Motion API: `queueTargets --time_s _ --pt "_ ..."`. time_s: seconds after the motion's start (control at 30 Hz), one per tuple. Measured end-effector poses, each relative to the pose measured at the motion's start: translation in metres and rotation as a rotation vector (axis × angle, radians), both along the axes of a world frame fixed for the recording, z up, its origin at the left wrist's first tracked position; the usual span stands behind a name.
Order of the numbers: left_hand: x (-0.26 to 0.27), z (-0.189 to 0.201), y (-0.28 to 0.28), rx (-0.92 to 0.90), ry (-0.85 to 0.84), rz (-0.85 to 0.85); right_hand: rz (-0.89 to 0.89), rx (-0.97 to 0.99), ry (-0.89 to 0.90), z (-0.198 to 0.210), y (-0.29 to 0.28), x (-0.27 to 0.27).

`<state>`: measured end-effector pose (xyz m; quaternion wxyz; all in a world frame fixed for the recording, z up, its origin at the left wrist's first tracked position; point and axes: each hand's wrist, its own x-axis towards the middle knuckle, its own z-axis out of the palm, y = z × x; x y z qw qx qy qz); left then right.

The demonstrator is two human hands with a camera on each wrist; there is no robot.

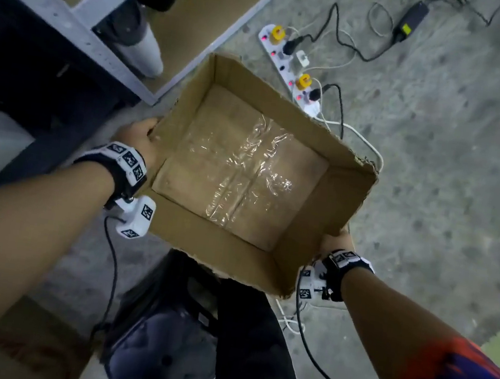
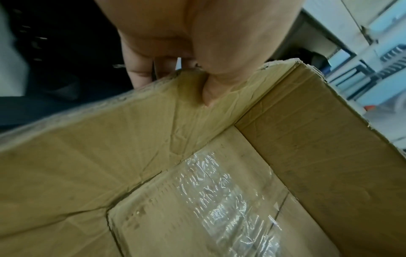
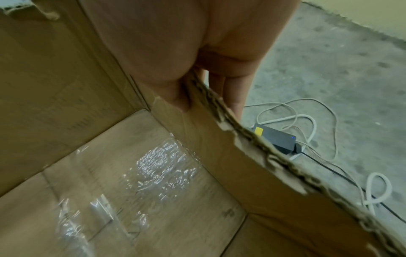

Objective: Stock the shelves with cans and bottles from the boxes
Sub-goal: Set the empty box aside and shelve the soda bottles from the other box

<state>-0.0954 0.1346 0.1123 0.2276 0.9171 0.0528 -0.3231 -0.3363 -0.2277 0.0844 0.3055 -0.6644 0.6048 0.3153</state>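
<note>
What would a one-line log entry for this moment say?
left hand: grips box rim | right hand: grips opposite rim | box: empty, held above floor

one cardboard box (image 1: 346, 198), two hands, one power strip (image 1: 286, 63), one charger brick (image 1: 411, 19)

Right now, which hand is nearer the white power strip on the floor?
Left, apparently. The left hand grips the cardboard box wall on the power strip's side; the right hand pinches the opposite wall, further back toward the body.

The right hand (image 3: 175, 52) pinches the torn wall of the cardboard box (image 3: 219, 147).
</note>
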Motion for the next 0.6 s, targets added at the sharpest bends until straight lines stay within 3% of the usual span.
queueTargets --time_s 0.13,0.23,0.43,0.5,0.6 --pt "0.042 -0.039 -0.038 0.088 0.079 -0.167 -0.09 0.024 0.018 -0.021 -0.024 -0.011" --pt "0.062 -0.061 -0.066 0.103 0.107 -0.188 -0.138 0.047 0.034 -0.038 -0.033 -0.015" --pt "0.075 -0.089 -0.096 0.162 0.161 -0.299 -0.25 0.132 0.041 -0.14 -0.059 -0.052" --pt "0.074 -0.093 -0.09 0.153 0.21 -0.313 -0.251 0.104 0.044 -0.152 -0.058 -0.055" --pt "0.066 -0.084 -0.078 0.142 0.264 -0.289 -0.207 0.084 0.069 -0.13 -0.045 -0.038"
